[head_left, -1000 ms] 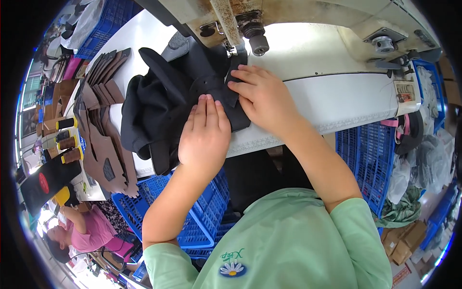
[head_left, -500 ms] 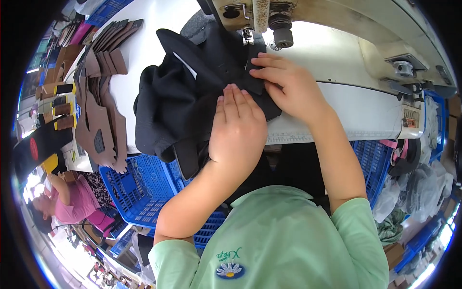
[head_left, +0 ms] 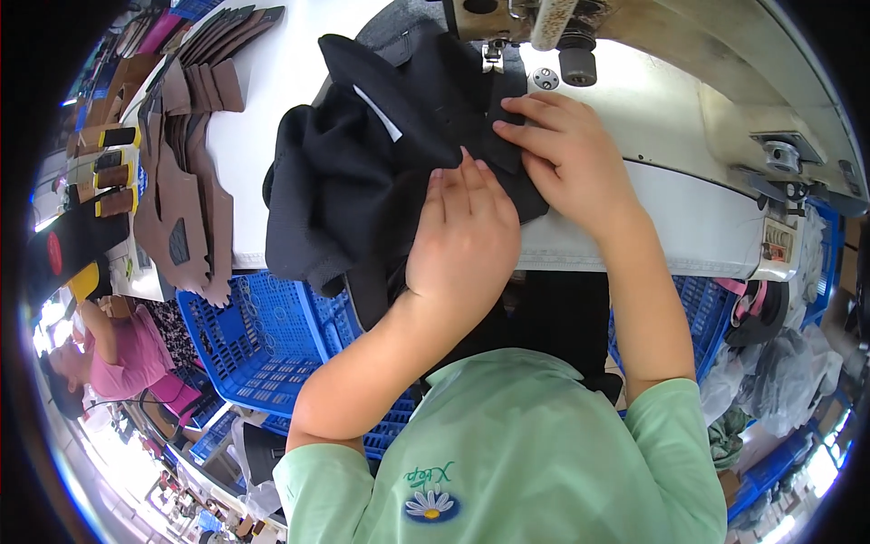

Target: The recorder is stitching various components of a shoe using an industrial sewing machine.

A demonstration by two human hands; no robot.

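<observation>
A bunched black fabric piece [head_left: 335, 181] with a small white strip [head_left: 377, 112] on it lies on the white sewing machine table and hangs over its near edge. My left hand [head_left: 467, 231] presses flat on the cloth, fingers stretched forward and close together. To the right, my right hand [head_left: 571, 159] rests its fingertips on the fabric's right edge, fingers extended and slightly parted. Just beyond the fingers, the presser foot [head_left: 492, 59] of the sewing machine [head_left: 671, 36] stands over the far part of the cloth. Whether it touches the fabric, I cannot tell.
Brown cut pieces [head_left: 177, 199] lie stacked at the table's left, beside several thread spools [head_left: 113, 172]. Blue plastic crates [head_left: 245, 340] stand below the near edge. Plastic bags [head_left: 788, 381] hang at the right. A person in pink [head_left: 131, 358] sits at far left.
The view has shifted slightly, so hands, cloth and machine all appear a little further right. Both hands keep nearly the same places on the fabric.
</observation>
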